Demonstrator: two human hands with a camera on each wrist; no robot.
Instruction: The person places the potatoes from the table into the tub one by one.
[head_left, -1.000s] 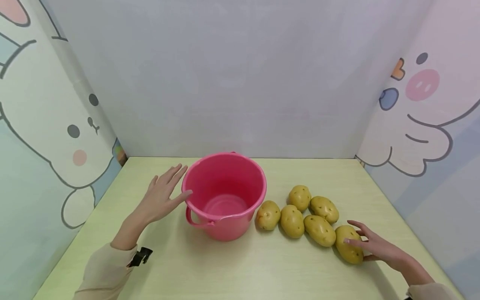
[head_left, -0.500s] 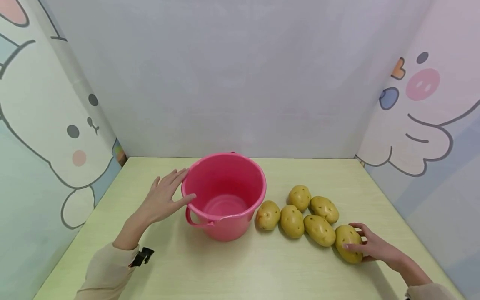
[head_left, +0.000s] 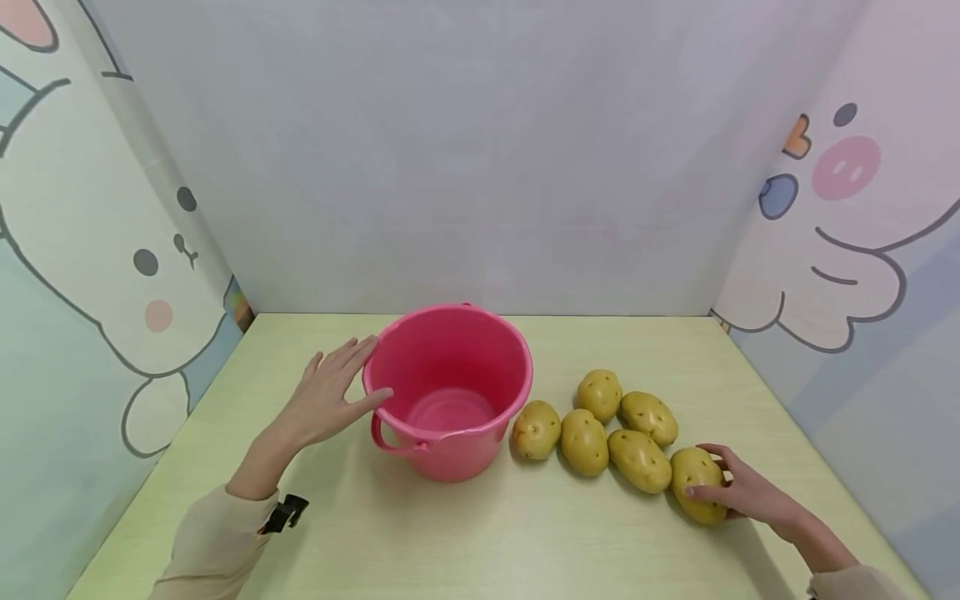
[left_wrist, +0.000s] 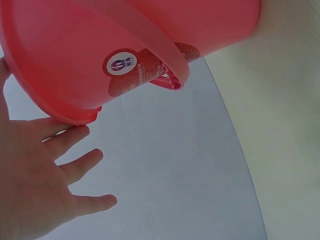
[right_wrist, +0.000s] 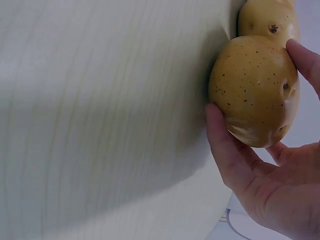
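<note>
Left hand: your left hand (head_left: 330, 396) lies flat, fingers straight, against the pink bucket (head_left: 450, 392).
Right hand: your right hand (head_left: 746, 493) curls round the end potato (head_left: 696, 486) on the surface (head_left: 480, 533).

**Hidden and cropped items**

Pink bucket (left_wrist: 125, 45): rim and base cut off in left wrist view; sticker print too small to read. Left hand (head_left: 327, 392): fingertips behind bucket wall. Held potato (right_wrist: 252, 87): far side covered by right hand (head_left: 738, 493).

You see five more yellow-brown speckled potatoes (head_left: 600, 425) clustered on the pale green wooden surface (head_left: 480, 542), with cartoon-animal panels (head_left: 112, 275) at both sides and a plain grey back wall (head_left: 480, 167).
</note>
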